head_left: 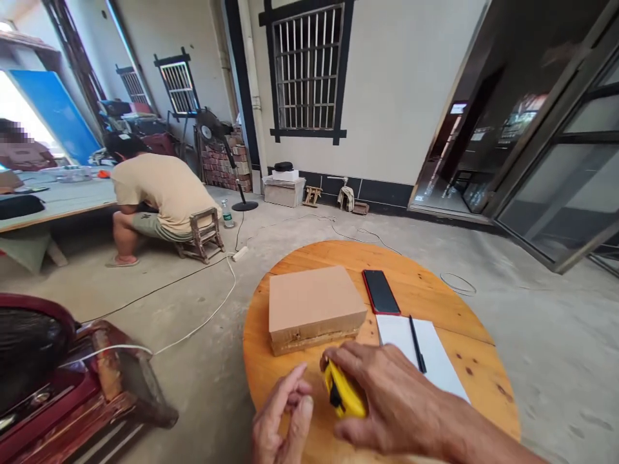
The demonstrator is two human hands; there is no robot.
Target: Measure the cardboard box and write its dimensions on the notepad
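A yellow and black tape measure (345, 393) sits in the grip of my right hand (387, 393), just above the near part of the round wooden table (454, 335). To its left is my left hand (283, 422), forefinger stretched out and thumb apart, the other fingers partly curled, with nothing seen between them. Beyond both hands lies a closed cardboard box (314, 299). White paper (442, 348) with a black pen (416, 345) on it rests to the right, partly hidden behind my right forearm. Above the paper is a phone in a red case (381, 292).
A person (162, 187) sits bent forward on a small wooden chair (203, 235) at another table (62, 203). A standing fan (232, 161) is behind them. Cables (207, 316) run across the floor. A dark red seat (62, 386) stands at lower left.
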